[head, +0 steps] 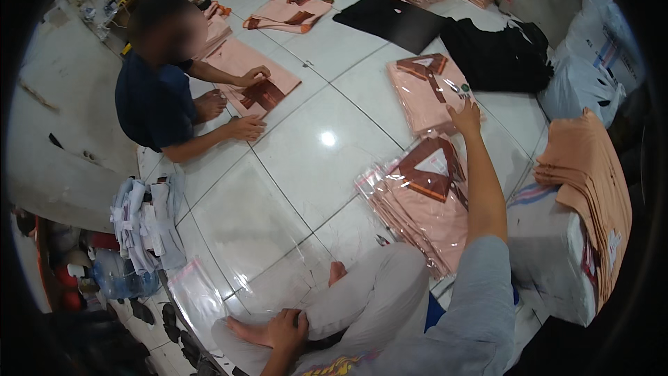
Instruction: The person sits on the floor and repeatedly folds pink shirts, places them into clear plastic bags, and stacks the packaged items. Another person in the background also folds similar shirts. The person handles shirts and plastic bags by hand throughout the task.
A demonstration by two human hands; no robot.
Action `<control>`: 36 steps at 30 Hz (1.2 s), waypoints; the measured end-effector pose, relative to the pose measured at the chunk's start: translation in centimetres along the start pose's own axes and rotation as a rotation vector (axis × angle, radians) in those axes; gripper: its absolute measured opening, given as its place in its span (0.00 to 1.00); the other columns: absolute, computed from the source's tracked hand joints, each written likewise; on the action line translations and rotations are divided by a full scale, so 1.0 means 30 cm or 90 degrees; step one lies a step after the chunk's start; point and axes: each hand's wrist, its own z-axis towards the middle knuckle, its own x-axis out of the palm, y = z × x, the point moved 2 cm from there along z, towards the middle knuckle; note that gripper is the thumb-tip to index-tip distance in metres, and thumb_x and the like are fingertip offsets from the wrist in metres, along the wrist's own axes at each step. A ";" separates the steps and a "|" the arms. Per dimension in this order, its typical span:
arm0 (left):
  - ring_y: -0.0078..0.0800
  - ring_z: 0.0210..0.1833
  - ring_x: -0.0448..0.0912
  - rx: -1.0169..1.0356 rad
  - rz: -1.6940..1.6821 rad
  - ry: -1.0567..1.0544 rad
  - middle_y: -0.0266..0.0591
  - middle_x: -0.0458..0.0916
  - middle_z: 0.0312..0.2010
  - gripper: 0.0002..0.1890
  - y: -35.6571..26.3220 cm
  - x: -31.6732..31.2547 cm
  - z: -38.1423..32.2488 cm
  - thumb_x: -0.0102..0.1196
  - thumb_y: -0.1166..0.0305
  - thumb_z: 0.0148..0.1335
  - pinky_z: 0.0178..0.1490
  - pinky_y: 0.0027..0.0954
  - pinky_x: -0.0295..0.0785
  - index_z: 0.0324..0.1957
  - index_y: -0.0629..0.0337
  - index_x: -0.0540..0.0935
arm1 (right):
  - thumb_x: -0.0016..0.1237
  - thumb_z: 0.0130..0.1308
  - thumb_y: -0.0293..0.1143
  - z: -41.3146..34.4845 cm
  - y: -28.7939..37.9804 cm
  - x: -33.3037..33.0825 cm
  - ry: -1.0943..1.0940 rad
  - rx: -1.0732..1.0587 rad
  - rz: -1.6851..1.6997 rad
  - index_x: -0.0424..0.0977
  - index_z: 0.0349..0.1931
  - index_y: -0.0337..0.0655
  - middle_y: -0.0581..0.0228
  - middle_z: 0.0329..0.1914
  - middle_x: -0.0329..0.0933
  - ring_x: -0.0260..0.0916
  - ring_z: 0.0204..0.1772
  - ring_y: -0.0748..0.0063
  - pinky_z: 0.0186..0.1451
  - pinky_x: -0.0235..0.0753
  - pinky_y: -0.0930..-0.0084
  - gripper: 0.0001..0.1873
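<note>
My right hand (466, 116) reaches out with its fingers spread and touches the edge of a stack of folded peach polo shirts in clear plastic bags (417, 107). Nearer to me, beside my forearm, lies a second stack of bagged peach shirts with brown collars (407, 209). My left hand (288, 330) rests on my foot and lower leg; a small dark thing shows by its fingers, too unclear to name. On the floor to its left lie empty clear plastic bags (195, 297).
At left a co-worker (151, 83) handles a folded peach shirt (261, 81). Black garments (490, 55) lie at the back right. Loose peach shirts (589, 167) hang over a white wrapped bundle (548, 240) on the right. Tied grey garments (146, 224) stand at left.
</note>
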 end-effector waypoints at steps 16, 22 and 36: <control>0.51 0.38 0.82 0.115 -0.076 -0.063 0.48 0.85 0.35 0.10 0.009 -0.023 -0.062 0.59 0.63 0.63 0.43 0.48 0.73 0.37 0.59 0.85 | 0.62 0.59 0.57 -1.211 -0.175 -0.537 -0.077 0.152 0.028 0.62 0.71 0.36 0.33 0.69 0.62 0.58 0.73 0.34 0.70 0.66 0.48 0.47; 0.50 0.38 0.83 0.182 -0.116 -0.113 0.47 0.85 0.36 0.10 0.066 -0.012 -0.097 0.59 0.63 0.64 0.44 0.49 0.73 0.38 0.59 0.84 | 0.58 0.58 0.65 -1.196 -0.085 -0.433 0.011 0.028 -0.036 0.55 0.76 0.37 0.29 0.80 0.46 0.42 0.80 0.25 0.78 0.54 0.40 0.54; 0.49 0.40 0.83 0.213 -0.102 -0.106 0.46 0.85 0.36 0.11 0.084 0.004 -0.102 0.59 0.62 0.64 0.44 0.49 0.74 0.39 0.60 0.85 | 0.59 0.57 0.65 -1.161 -0.124 -0.421 0.066 -0.079 -0.030 0.57 0.75 0.36 0.30 0.79 0.49 0.44 0.81 0.29 0.77 0.53 0.36 0.55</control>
